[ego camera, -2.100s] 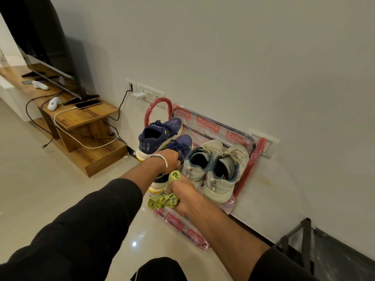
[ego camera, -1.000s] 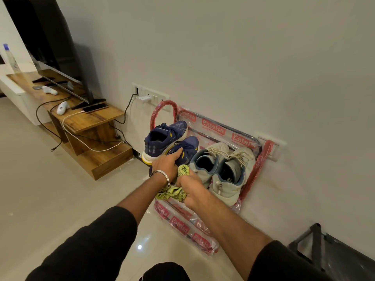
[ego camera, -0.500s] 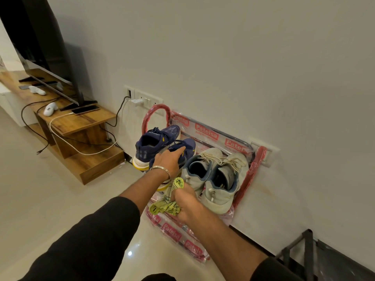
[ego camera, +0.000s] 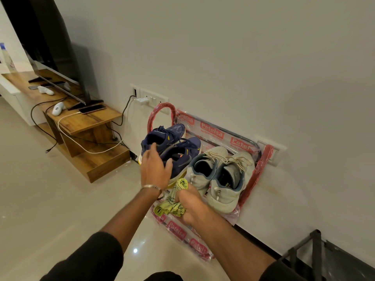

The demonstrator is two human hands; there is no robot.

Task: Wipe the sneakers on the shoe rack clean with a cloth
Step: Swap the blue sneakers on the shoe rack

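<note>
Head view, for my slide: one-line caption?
Left hand reaches over navy sneakers; right hand grips green cloth.

We note the left hand point(ego camera: 156, 169) has loosened off the near navy sneaker point(ego camera: 180, 157): fingers now spread, thumb lifted toward the far navy sneaker point(ego camera: 162, 136). The near sneaker's side with its swoosh, covered half a second ago, now shows.

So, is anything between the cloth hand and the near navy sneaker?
Partly. The left hand lies over the near navy-blue sneaker, covering its heel end. The right hand, with the crumpled yellow-green cloth in its grip, sits just below the sneaker; nothing else visible intervenes.
</note>
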